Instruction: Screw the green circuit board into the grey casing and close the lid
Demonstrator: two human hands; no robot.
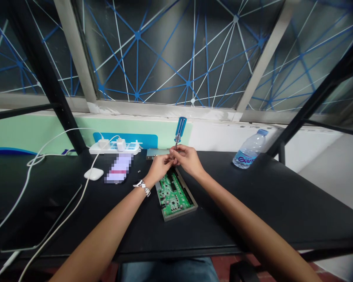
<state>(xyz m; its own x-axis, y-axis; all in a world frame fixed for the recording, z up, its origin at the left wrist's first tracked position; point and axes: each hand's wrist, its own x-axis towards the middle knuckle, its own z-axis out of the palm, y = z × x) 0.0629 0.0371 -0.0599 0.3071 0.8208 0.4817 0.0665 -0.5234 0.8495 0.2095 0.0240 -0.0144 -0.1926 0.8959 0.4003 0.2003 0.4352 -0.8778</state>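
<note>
A screwdriver (pixel 180 128) with a clear blue handle stands nearly upright, handle on top, above the far end of a green circuit board (pixel 173 194) in a grey metal frame. Its shaft is pinched between the fingers of my right hand (pixel 190 159). Close against those fingers, my left hand (pixel 159 169) is closed with thumb and fingers pressed together near the lower end of the shaft. Whatever lies in its pinch is hidden, and so is the screwdriver's tip. Behind my hands lies a flat metal plate (pixel 157 152).
Left on the black table (pixel 223 219) are a phone (pixel 119 168), a white earbud case (pixel 94 174), a tablet (pixel 41 219) with white cables and a power strip (pixel 114 147). Tiny metal bits (pixel 139 171) lie by the phone. A water bottle (pixel 250 149) stands at right.
</note>
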